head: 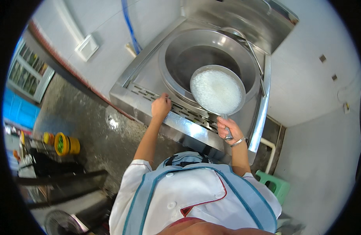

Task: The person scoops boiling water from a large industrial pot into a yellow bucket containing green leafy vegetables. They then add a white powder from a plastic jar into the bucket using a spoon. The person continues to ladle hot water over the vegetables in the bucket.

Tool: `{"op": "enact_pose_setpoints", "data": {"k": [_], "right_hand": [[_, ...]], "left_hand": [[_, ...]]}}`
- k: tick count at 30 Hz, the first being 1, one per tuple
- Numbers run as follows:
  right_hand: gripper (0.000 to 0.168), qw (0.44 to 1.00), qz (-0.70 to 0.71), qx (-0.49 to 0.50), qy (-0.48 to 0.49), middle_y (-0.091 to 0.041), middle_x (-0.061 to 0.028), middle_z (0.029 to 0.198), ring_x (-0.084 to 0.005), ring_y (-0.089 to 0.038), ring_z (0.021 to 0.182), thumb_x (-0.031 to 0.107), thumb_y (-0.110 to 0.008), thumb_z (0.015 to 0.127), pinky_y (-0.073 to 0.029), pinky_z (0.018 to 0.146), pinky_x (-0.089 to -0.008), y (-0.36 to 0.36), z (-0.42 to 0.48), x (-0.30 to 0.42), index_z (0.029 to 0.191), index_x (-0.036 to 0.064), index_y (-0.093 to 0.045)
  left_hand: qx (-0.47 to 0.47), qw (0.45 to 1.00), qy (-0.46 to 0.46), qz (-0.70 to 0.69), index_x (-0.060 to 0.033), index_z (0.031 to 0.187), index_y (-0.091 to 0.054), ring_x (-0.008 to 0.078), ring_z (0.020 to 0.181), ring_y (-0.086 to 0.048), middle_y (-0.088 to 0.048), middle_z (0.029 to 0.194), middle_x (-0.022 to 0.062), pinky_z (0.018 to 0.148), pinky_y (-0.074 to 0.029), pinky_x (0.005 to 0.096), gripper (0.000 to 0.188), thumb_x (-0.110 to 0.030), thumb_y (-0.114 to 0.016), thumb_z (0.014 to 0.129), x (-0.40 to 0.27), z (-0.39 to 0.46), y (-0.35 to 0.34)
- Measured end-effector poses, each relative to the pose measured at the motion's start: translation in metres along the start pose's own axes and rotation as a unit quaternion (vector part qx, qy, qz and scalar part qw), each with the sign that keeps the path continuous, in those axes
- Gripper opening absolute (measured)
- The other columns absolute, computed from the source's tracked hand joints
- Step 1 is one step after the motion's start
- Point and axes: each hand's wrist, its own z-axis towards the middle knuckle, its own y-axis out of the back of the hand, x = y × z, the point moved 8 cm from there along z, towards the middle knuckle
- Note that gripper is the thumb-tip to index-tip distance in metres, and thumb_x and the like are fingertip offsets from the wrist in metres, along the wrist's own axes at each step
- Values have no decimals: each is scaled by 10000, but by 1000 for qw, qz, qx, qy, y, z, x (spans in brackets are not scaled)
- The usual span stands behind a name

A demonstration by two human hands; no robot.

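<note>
My right hand (229, 130) is closed around the short metal handle (228, 134) of a large round metal ladle (242, 102). White contents (217, 89), frothy or grainy, cover most of its bowl; I cannot tell which. The ladle is over the near right part of a big metal wok (180, 44), which contains dark liquid (204, 55). At the front of the steel stove (148, 69), my left hand (161, 107) rests with curled fingers on the slotted strip (186, 113). Whether those fingers grip anything is hidden.
A long metal-handled utensil (254, 57) leans along the wok's right side. Blue hose (128, 23) runs down the left wall. A green plastic stool (277, 185) stands low at right. Yellow bucket (70, 145) and wet floor (89, 114) lie to the left.
</note>
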Motion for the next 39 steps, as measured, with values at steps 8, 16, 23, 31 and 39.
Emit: {"op": "enact_pose_setpoints", "data": {"k": [8,16,23,31,39], "right_hand": [[114,1000,26,7,7,-456,20,600,-51,-419,426,160,-561,830,-344,375,-220,-4,1,-5,799,85,-481],[114,1000,18,4,5,-459,20,605,-51,-416,427,163,-569,825,-341,377,-220,-1,0,-8,825,88,-484],[121,1000,11,6,5,-454,23,604,-51,-419,436,164,-576,821,-342,387,-216,-4,-1,-5,820,88,-483],[115,999,28,22,3,-444,28,608,-43,-412,442,164,-570,829,-330,389,-205,-6,0,-5,808,89,-485],[106,999,34,26,5,-453,25,617,-37,-414,436,159,-559,837,-323,380,-199,-5,-1,-5,814,91,-482]], "left_hand": [[-9,1000,-20,23,-97,851,-535,345,654,-587,-611,690,145,602,-456,448,129,-189,-486,775,-2,0,3],[-18,999,-23,14,-105,838,-537,342,644,-586,-610,679,139,594,-455,444,112,-181,-497,766,-1,-1,1],[-22,999,-28,14,-97,832,-538,343,631,-583,-607,672,141,587,-454,445,112,-170,-491,761,-3,-1,3],[-15,1000,-26,8,-96,823,-537,345,622,-580,-602,659,144,576,-451,443,104,-170,-487,770,-2,-1,2],[-25,999,-33,8,-92,796,-538,345,616,-580,-602,656,143,569,-452,443,91,-169,-496,770,-3,-1,3]]}}
